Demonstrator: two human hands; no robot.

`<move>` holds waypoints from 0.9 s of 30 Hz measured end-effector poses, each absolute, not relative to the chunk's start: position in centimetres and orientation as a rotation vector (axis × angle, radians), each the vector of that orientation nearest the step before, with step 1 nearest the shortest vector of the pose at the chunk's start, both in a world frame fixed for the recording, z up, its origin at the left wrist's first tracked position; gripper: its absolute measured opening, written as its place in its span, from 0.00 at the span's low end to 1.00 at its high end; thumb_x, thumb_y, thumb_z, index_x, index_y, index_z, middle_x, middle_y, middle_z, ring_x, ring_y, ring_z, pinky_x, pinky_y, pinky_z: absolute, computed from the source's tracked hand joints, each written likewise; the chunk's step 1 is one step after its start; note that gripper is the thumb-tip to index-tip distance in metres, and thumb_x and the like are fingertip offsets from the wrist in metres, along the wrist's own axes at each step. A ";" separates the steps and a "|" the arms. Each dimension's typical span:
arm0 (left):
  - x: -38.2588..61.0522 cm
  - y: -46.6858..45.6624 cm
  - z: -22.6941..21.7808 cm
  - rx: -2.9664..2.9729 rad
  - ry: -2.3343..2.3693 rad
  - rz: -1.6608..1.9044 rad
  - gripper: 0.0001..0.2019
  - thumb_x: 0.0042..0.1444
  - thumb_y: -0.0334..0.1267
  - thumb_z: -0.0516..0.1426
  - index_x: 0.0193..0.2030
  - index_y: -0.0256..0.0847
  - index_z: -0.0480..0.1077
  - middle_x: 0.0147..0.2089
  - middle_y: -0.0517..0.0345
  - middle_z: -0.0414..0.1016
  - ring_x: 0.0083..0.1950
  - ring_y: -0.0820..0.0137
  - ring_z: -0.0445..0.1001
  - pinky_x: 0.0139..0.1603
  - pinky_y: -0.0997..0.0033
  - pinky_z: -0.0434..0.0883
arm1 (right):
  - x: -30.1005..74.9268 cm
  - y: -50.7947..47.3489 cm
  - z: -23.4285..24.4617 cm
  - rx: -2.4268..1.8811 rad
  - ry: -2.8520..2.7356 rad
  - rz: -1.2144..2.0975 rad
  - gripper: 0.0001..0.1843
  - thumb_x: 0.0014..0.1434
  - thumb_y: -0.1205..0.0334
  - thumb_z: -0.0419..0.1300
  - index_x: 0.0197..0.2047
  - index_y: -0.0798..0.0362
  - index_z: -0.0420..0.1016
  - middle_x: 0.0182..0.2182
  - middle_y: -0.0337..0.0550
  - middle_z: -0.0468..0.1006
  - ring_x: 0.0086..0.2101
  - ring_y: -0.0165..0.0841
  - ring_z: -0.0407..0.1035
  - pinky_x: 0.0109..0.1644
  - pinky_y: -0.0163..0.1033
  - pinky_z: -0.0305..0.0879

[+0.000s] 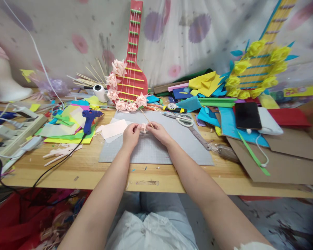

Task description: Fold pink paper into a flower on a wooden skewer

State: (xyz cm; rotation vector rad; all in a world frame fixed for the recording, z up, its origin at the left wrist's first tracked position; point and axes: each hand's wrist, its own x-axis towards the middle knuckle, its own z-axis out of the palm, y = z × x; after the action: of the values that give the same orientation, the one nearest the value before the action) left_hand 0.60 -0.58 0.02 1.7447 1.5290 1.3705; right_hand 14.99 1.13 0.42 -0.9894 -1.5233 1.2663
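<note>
Over a grey cutting mat (156, 149), my left hand (131, 133) and my right hand (158, 131) meet around a small pink paper piece (143, 128). Both hands pinch it with closed fingers. A thin wooden stick (146, 118) rises from the paper toward the back, held by my right hand. Behind the mat stands a red cardboard guitar (132, 74) with pink paper flowers (119, 67) along its edge. Pale pink paper sheets (112, 130) lie just left of my left hand.
A blue glue gun (89, 119) with a black cord lies at the left on coloured paper. Scissors (181, 119), a black phone (247, 115), a white tape roll (100, 92) and cardboard sheets (284, 163) crowd the wooden table (88, 166). A power strip (13, 132) sits far left.
</note>
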 end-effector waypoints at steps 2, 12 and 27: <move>0.6 -0.5 0.0 1.705 1.497 1.349 0.13 0.53 0.45 0.49 0.29 0.39 0.67 0.24 0.62 0.67 0.26 0.75 0.62 0.29 0.75 0.60 | 15.0 1.0 0.6 -0.961 -1.512 1.302 0.13 0.46 0.53 0.56 0.28 0.55 0.64 0.24 0.32 0.64 0.26 0.23 0.57 0.34 0.30 0.53; 0.7 -0.3 -0.2 1.760 1.486 1.216 0.12 0.56 0.44 0.45 0.28 0.40 0.61 0.25 0.60 0.67 0.28 0.73 0.65 0.28 0.74 0.60 | 15.0 0.1 1.9 -1.003 -1.441 1.447 0.16 0.45 0.50 0.58 0.28 0.54 0.62 0.18 0.29 0.56 0.19 0.21 0.49 0.23 0.30 0.44; 0.9 -0.7 0.1 1.641 1.352 1.280 0.11 0.51 0.45 0.51 0.30 0.40 0.66 0.25 0.62 0.68 0.25 0.76 0.63 0.26 0.76 0.61 | 15.1 0.7 1.3 -0.971 -1.407 1.530 0.19 0.45 0.46 0.57 0.26 0.53 0.59 0.14 0.27 0.49 0.16 0.21 0.41 0.20 0.31 0.36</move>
State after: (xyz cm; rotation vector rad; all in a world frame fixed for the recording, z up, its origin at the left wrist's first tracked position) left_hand 0.89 -0.68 0.08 1.6412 1.3520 1.2797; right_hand 15.11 0.72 1.28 -0.9710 -1.4069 1.5295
